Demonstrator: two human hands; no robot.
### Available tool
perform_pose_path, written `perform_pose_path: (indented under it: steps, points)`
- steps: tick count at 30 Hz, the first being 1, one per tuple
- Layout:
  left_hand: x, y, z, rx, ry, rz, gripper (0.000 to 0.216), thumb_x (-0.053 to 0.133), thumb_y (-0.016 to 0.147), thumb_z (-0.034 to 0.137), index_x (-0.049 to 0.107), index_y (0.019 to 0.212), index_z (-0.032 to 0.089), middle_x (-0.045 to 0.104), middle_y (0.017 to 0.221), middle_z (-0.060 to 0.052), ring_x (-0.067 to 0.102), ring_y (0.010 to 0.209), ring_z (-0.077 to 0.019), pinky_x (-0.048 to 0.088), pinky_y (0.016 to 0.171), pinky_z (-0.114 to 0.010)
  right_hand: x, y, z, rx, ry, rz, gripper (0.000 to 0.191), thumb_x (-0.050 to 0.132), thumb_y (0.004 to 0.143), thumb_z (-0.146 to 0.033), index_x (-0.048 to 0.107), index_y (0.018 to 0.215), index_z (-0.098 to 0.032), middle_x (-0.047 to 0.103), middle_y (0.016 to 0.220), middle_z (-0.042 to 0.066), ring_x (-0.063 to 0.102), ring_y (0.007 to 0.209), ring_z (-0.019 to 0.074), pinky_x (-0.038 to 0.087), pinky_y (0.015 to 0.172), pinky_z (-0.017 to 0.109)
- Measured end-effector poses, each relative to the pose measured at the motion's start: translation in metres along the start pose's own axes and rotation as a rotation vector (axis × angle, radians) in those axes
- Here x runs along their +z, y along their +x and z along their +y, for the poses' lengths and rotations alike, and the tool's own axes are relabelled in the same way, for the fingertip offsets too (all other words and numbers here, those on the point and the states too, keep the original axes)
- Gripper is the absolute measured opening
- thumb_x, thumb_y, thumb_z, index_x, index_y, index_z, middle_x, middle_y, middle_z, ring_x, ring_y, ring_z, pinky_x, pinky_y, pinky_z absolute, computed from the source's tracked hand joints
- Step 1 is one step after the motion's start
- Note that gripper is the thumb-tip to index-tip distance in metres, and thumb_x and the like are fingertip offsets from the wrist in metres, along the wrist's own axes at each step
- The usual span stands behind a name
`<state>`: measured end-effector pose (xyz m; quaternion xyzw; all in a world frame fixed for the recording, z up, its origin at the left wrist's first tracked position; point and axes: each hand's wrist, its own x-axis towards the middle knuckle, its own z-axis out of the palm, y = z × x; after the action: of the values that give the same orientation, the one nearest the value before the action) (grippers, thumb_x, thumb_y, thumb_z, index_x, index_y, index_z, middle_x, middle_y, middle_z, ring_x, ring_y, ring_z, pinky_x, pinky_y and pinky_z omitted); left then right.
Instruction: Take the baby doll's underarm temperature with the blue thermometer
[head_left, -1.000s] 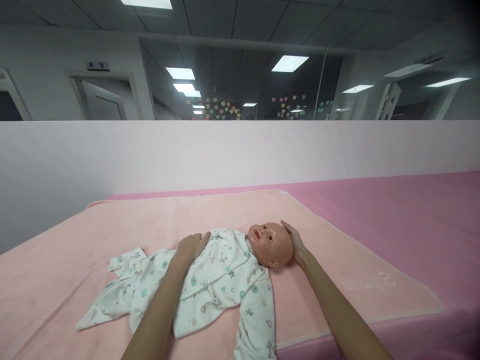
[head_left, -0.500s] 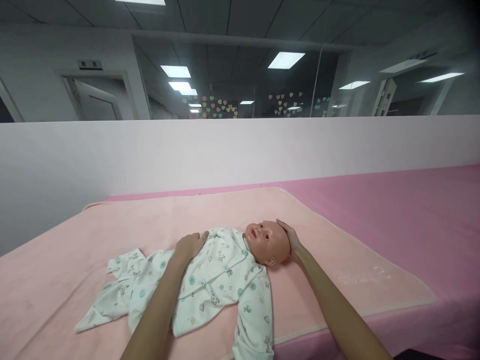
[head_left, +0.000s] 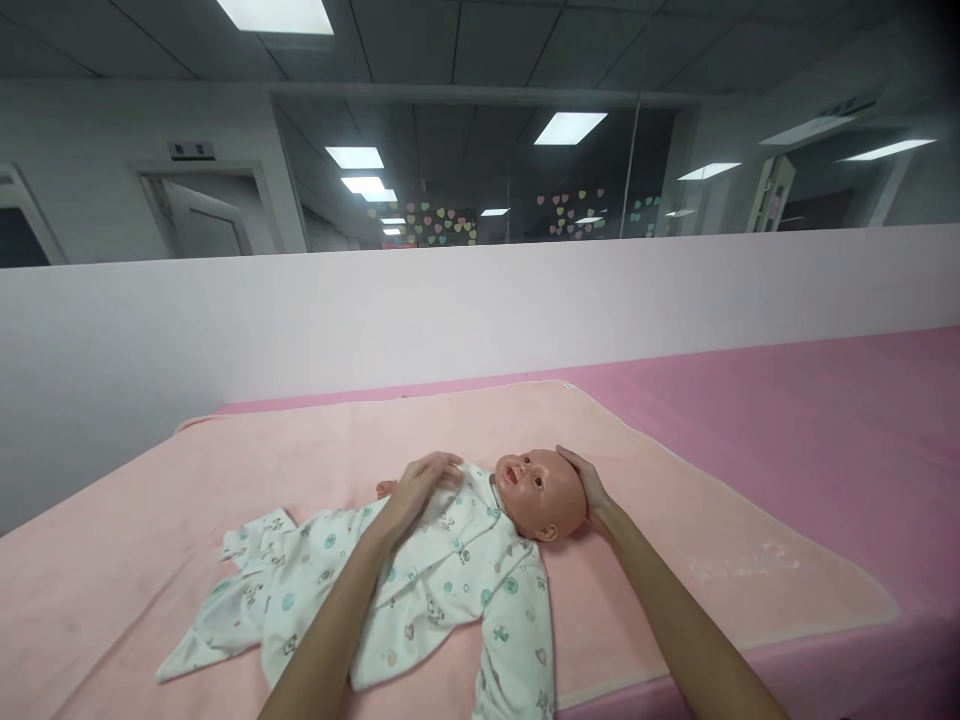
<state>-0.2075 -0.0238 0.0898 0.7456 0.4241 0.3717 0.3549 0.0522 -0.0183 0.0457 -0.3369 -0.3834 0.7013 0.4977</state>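
A baby doll (head_left: pixel 541 495) lies on its back, its bald head to the right and its face up. It wears a white top (head_left: pixel 450 575) and white trousers (head_left: pixel 300 560) printed with small green and grey figures. My right hand (head_left: pixel 589 485) cups the crown of the doll's head from the right side. Across the doll's upper chest is my left hand (head_left: pixel 429 485), its fingers stretched out and slightly blurred. A small doll hand (head_left: pixel 385 489) shows just beyond my left wrist. My left forearm hides part of the doll's waist.
A peach blanket (head_left: pixel 322 445) lies under the doll, over a pink covered surface (head_left: pixel 825 450). Behind it runs a low white wall (head_left: pixel 480 310), with a glass window (head_left: pixel 465 170) above.
My left hand has slid from the doll's belly up to its upper chest, baring the doll's small hand. My right hand stays at the head. The view has tilted slightly.
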Motion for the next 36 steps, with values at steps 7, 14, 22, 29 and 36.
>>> perform_pose_path:
  steps: [7,14,22,29,36]
  points:
    - [0.027,-0.015,0.023,0.138,0.375,-0.154,0.033,0.065,0.064,0.043,0.064,0.088,0.020,0.060,0.079,-0.001,0.051,0.070,-0.0143,0.038,0.062,-0.023,-0.009,0.010,0.006,-0.063,-0.067,0.047,0.049,0.042,0.075,-0.054,0.066,0.092,-0.014,0.068,0.093,0.010,0.062,0.092,0.0264,0.046,0.084,0.038]
    - [0.025,-0.008,0.008,0.029,0.068,0.008,0.021,0.052,0.071,0.026,0.066,0.083,0.016,0.049,0.054,0.003,0.044,0.055,-0.0105,0.033,0.055,-0.022,-0.025,0.022,0.007,-0.494,-0.230,0.409,0.038,0.062,0.063,-0.048,0.068,0.078,-0.013,0.069,0.083,0.008,0.063,0.080,0.0218,0.048,0.072,0.030]
    - [0.006,0.008,-0.013,-0.469,-0.662,0.289,0.026,0.051,0.064,0.027,0.038,0.044,0.019,0.029,0.037,0.006,0.027,0.035,-0.0071,0.022,0.038,-0.022,-0.017,-0.004,-0.004,-1.069,-0.683,0.813,0.024,0.052,0.075,-0.036,0.063,0.071,-0.015,0.064,0.070,0.005,0.061,0.068,0.0185,0.048,0.067,0.033]
    - [0.005,0.013,-0.024,-0.506,-0.858,0.218,0.022,0.056,0.061,0.029,0.043,0.048,0.017,0.038,0.038,0.004,0.034,0.033,-0.0076,0.027,0.036,-0.021,0.093,-0.014,0.016,-1.244,-1.608,0.302,0.021,0.047,0.079,-0.019,0.062,0.063,-0.019,0.065,0.077,0.004,0.058,0.078,0.0165,0.044,0.076,0.031]
    - [0.005,0.013,-0.027,-0.427,-0.931,0.246,0.018,0.060,0.058,0.028,0.048,0.052,0.014,0.045,0.040,0.004,0.039,0.036,-0.0075,0.031,0.040,-0.020,0.135,0.032,0.029,-0.791,-2.278,0.135,0.025,0.047,0.079,-0.021,0.066,0.092,-0.010,0.037,0.135,0.018,0.029,0.126,0.0315,0.022,0.101,0.048]
